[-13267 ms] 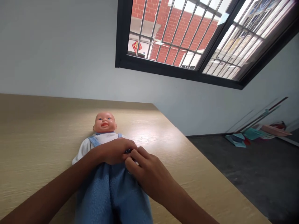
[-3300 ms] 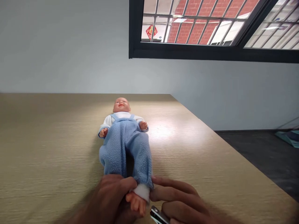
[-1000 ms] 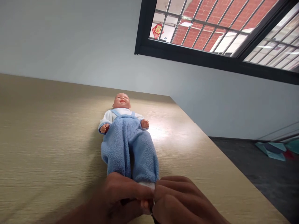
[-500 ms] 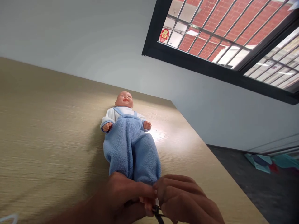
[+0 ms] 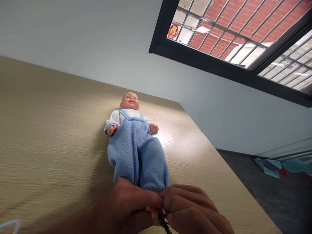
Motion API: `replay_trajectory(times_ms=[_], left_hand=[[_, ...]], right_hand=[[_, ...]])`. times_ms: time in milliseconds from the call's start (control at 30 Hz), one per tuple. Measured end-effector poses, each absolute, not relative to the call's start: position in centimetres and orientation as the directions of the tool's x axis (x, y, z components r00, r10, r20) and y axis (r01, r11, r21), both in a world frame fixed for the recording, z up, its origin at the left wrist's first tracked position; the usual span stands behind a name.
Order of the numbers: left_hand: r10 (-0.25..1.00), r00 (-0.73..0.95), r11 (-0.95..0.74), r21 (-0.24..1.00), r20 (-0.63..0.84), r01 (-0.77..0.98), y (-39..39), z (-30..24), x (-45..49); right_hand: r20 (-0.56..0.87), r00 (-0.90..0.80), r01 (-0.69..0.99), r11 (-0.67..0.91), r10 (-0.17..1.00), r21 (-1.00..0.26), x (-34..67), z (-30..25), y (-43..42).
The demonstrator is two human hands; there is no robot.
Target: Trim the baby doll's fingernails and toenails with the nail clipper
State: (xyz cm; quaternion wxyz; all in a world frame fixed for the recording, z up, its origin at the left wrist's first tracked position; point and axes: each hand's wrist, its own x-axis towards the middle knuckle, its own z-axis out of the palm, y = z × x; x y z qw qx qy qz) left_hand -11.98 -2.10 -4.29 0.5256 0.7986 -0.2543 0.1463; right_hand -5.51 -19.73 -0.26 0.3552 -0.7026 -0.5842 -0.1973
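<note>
A baby doll (image 5: 137, 139) in blue fleece overalls and a white top lies on its back, head toward the wall. At the trouser cuffs, my left hand (image 5: 131, 204) is closed around the doll's foot (image 5: 153, 211), of which only a small pink part shows between my fingers. Pressed up against it, my right hand (image 5: 195, 208) is closed with its fingertips at the same ankle. A thin black strap-like piece (image 5: 163, 221) hangs between the two hands; its kind is unclear. What the right fingertips pinch is hidden.
The doll rests on a wood-grain table (image 5: 60, 130), whose right edge slants down toward a dark floor (image 5: 248, 182). Behind are a pale wall (image 5: 97, 42) and a barred window (image 5: 219, 35). Turquoise and red items (image 5: 280, 167) are at the far right. A white curved piece (image 5: 12, 224) shows bottom left.
The camera view has shifted slightly. Both hands stay at the doll's foot, and the black piece between them has changed its angle a little.
</note>
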Motion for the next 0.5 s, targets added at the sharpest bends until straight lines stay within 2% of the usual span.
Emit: replay_trajectory(times_ms=[167,333,400,500], left_hand=[[-0.254,0.824,-0.268,0.782,0.506,-0.563,-2.3,-4.7,-12.1],[-0.227,0.820,-0.375,0.730,0.526,-0.572,-2.3,-5.0,-12.2],[-0.223,0.829,-0.396,0.730,0.513,-0.557,-2.3,-5.0,-12.2],[-0.273,0.830,-0.320,0.767,0.487,-0.556,-2.2,-5.3,-11.9]], right_hand=[[0.706,0.288,0.950,-0.099,0.647,-0.297,-5.7,0.0,-19.0],[0.578,0.254,0.964,-0.152,0.775,-0.219,-6.2,0.8,-18.7],[0.561,0.270,0.961,-0.181,0.783,-0.211,-6.3,1.0,-18.5],[0.513,0.270,0.961,-0.193,0.815,-0.199,-6.5,1.6,-18.1]])
